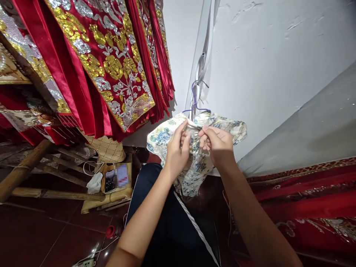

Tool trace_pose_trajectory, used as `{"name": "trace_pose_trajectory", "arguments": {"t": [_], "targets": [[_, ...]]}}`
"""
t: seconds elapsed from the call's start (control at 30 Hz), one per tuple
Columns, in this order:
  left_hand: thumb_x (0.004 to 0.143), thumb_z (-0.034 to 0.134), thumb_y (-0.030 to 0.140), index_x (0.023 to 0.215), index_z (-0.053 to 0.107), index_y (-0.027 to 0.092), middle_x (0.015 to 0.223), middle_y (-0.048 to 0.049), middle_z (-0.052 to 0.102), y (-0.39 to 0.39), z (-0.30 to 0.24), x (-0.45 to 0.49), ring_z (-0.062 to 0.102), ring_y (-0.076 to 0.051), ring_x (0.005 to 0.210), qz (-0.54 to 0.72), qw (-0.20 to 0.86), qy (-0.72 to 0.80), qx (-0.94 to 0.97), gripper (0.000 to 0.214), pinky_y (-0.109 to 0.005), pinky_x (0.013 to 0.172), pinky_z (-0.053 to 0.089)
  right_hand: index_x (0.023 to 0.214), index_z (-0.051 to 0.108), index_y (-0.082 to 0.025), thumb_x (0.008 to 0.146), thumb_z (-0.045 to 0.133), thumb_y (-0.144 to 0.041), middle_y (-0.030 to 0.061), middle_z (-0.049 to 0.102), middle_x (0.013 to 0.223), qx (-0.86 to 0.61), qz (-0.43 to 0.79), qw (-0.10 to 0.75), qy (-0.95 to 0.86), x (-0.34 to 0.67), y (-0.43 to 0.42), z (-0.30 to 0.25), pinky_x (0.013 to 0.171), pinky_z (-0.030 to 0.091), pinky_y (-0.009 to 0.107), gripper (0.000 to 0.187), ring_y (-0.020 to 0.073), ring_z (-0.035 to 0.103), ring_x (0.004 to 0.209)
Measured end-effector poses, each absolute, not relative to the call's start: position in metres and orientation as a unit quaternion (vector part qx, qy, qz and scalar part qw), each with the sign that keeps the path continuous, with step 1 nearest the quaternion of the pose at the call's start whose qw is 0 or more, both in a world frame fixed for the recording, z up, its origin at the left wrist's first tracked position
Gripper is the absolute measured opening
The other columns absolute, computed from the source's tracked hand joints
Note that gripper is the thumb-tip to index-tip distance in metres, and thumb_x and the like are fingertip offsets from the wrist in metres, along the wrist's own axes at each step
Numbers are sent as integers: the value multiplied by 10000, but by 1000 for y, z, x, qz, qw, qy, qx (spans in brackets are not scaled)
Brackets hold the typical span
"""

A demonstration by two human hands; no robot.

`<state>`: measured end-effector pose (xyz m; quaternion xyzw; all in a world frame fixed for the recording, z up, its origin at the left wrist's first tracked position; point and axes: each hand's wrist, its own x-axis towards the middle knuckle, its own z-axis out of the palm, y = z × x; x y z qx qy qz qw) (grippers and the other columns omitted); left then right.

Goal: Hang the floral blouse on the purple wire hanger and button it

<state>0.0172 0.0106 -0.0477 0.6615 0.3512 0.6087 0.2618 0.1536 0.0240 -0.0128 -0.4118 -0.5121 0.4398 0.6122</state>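
A small cream garment with blue flowers (194, 163) hangs on a purple wire hanger (194, 104) in front of a white wall. Both my hands work at its collar. My left hand (176, 150) pinches the cloth near the neck, fingers closed. My right hand (218, 142) is also closed on the collar, thumb and fingers pressed together. The exact spot between my fingertips is too small to make out. My dark trousers with a white stripe (172, 222) show below.
Red satin robes with gold and silver embroidery (111, 63) hang at upper left. More red embroidered cloth (306, 200) lies at right. A phone (110, 180) rests on a low wooden stool beside bamboo poles (25, 167). A power strip (86, 262) lies on the dark red floor.
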Motion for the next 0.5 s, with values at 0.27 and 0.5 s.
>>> {"name": "trace_pose_trajectory", "arguments": {"t": [0.27, 0.5], "targets": [[1009, 488, 329, 913, 603, 198, 859, -47, 627, 29, -3, 22, 581, -173, 800, 591, 114, 343, 721, 199, -299, 767, 456, 695, 655, -163, 867, 654, -414, -12, 550, 455, -407, 376, 600, -577, 157, 40, -29, 409, 313, 216, 304, 86, 422, 385], [969, 551, 343, 897, 605, 174, 877, -27, 607, 47, -19, -30, 573, -149, 851, 789, 123, 388, 461, 191, -265, 804, 447, 631, 657, -178, 855, 614, -410, -12, 546, 462, -513, 391, 492, -585, 163, 23, -82, 463, 336, 250, 325, 114, 437, 439]]}}
